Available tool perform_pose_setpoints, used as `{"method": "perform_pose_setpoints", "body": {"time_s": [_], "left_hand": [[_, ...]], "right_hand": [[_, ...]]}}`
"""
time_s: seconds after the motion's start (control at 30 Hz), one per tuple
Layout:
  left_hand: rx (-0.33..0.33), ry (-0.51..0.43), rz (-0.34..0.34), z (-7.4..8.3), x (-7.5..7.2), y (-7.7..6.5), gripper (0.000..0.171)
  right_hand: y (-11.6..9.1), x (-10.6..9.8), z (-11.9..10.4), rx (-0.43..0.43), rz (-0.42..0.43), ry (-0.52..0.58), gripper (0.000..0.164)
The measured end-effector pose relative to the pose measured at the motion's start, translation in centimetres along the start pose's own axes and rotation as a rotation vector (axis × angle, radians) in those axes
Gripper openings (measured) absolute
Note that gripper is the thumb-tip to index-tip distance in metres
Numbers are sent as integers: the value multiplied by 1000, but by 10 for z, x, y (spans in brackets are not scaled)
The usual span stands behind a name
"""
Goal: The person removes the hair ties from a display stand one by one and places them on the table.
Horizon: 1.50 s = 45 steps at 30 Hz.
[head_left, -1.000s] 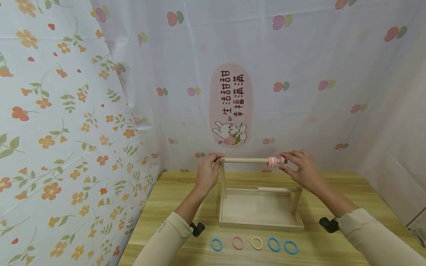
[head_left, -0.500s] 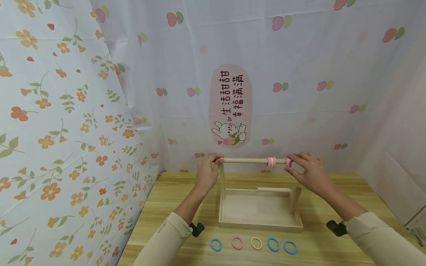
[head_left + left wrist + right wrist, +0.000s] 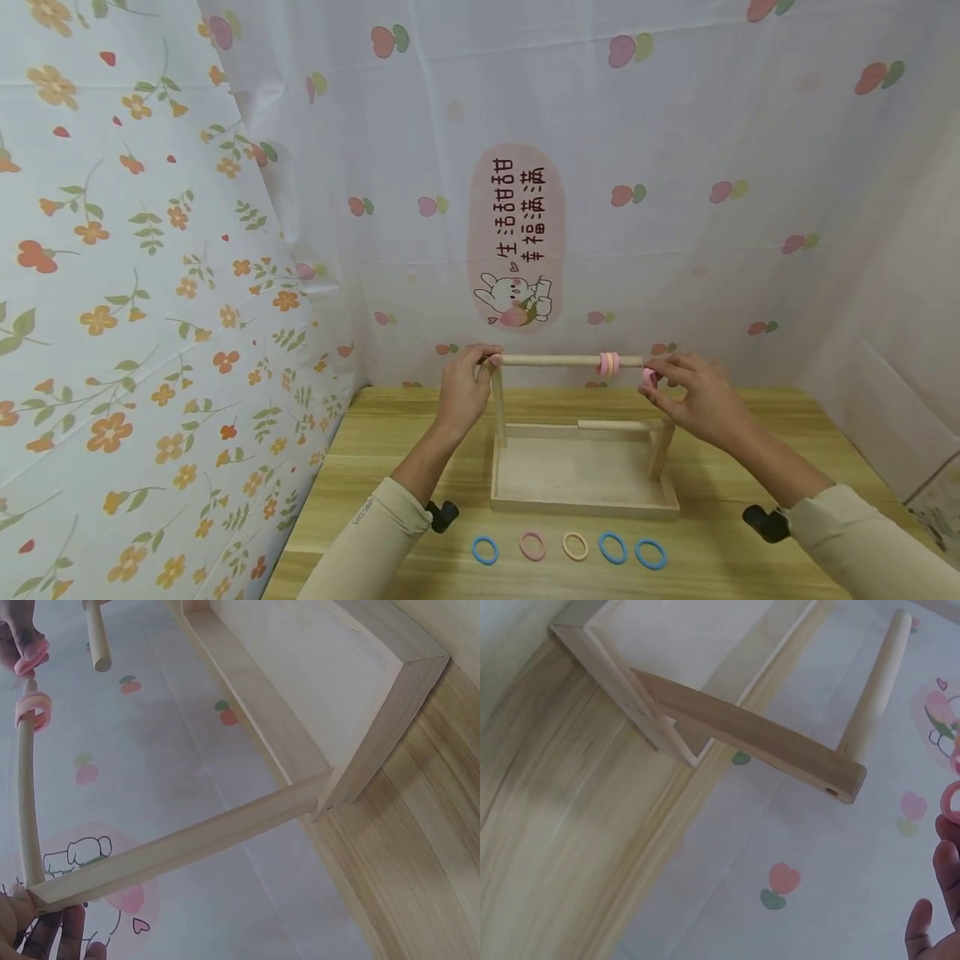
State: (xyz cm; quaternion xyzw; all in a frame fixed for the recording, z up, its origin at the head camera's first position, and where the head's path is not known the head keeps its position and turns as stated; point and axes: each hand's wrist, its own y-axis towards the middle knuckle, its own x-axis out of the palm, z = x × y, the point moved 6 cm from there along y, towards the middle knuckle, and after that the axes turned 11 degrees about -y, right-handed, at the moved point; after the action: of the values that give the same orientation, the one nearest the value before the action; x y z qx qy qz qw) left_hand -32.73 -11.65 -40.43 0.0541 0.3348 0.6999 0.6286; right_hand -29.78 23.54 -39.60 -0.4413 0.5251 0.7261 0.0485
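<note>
A wooden rack with a tray base (image 3: 585, 506) carries a long upper rod (image 3: 551, 361) on its left post. My left hand (image 3: 465, 387) grips the corner where post and rod meet; the left wrist view shows its fingers behind the post (image 3: 187, 844). Near the rod's free right end hang a few pink and yellow rings (image 3: 608, 364). Just beyond that end, my right hand (image 3: 693, 396) pinches a pink ring (image 3: 649, 378) between thumb and fingers, apart from the rod. Only part of this pink ring (image 3: 948, 801) shows in the right wrist view.
A shorter, lower rod (image 3: 615, 425) extends left from the right post (image 3: 662, 450). In front of the tray, several loose rings lie in a row, among them a blue ring (image 3: 486, 563), a pink ring (image 3: 521, 543) and a yellow ring (image 3: 565, 544). A printed cloth (image 3: 675, 267) hangs behind.
My right hand has moved right and slightly down, drawing the pink ring off the rod's right end. The left hand keeps its grip, and the other rings stay on the rod.
</note>
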Motion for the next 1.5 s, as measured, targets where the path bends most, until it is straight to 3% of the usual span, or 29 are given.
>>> {"method": "perform_pose_setpoints", "body": {"time_s": [0.43, 0.63, 1.27, 1.5], "left_hand": [[30, 54, -10, 3, -2, -4, 27], [71, 106, -27, 6, -3, -4, 27], [49, 113, -45, 4, -6, 1, 27], [57, 127, -41, 6, -7, 3, 29]], "right_hand": [[-21, 5, -25, -73, -40, 31, 41], [-25, 7, -38, -134, -36, 36, 29], [-42, 28, -81, -233, -288, 87, 37], [-45, 35, -94, -283, -330, 131, 36]]}}
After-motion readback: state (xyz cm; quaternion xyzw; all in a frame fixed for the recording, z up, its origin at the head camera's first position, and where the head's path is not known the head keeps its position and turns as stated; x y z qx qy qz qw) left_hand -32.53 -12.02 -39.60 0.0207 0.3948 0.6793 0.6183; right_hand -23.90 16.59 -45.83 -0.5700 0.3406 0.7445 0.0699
